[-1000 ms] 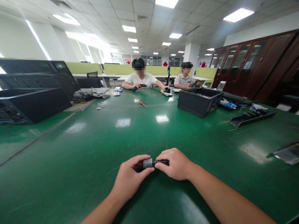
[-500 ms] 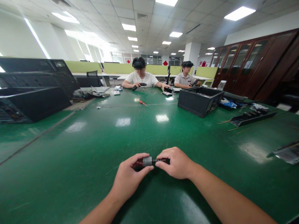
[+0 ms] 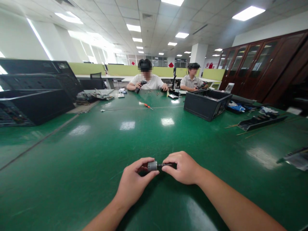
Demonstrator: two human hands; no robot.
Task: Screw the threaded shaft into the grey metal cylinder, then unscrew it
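Observation:
Low in the middle of the head view, my left hand is closed on a short grey metal cylinder, thumb and fingers on opposite sides of it. A thin dark ridged shaft sticks out of the cylinder's right end. My right hand pinches this shaft between thumb and fingers, with its other fingers curled behind. Both hands are just over the green tabletop. I cannot tell the exact kind of this part, and its left end is hidden in my left hand.
An orange-handled screwdriver lies farther out. A black computer case stands at the right, larger dark cases at the left. Metal parts and thin rods lie far right. Two people sit opposite, one holding a power drill.
My right hand has shifted slightly right, and a little more of the shaft shows between my hands. Across the table, one person's drill has tilted up and their other hand has moved.

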